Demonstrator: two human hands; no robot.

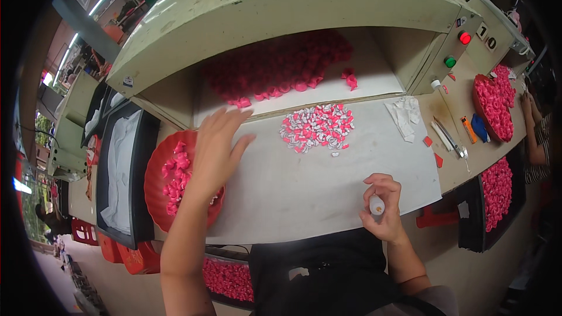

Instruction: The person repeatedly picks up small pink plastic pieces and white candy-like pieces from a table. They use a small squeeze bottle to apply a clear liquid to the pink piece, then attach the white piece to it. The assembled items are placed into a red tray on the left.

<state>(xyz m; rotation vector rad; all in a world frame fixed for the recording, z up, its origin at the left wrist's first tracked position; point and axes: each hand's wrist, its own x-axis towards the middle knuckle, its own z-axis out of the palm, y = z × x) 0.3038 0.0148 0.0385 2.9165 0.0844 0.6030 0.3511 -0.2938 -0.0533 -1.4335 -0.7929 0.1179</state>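
My left hand point(215, 149) is open, its fingers stretched toward the machine's opening, above the right side of a red scalloped bowl point(153, 184). Glossy pink moulded pieces point(178, 169) lie in that bowl, partly hidden by my forearm. Closed around a small whitish bottle with a narrow tip point(376, 204) is my right hand point(389, 219), near the front edge of the white work sheet point(293, 193). Between my hands and farther back, a heap of small pink-and-white pieces point(316, 127) is spread on the sheet. Many pink pieces point(275, 67) sit inside the machine's opening.
A pale green machine point(281, 3) spans the back, with red and green lights at right. Crumpled white cloth point(404, 117), tweezers point(448, 134) and an orange cutter point(469, 130) lie right. Beyond are another filled red bowl point(481, 99) and another person's arm point(534, 134). Left stands a black tray point(104, 169).
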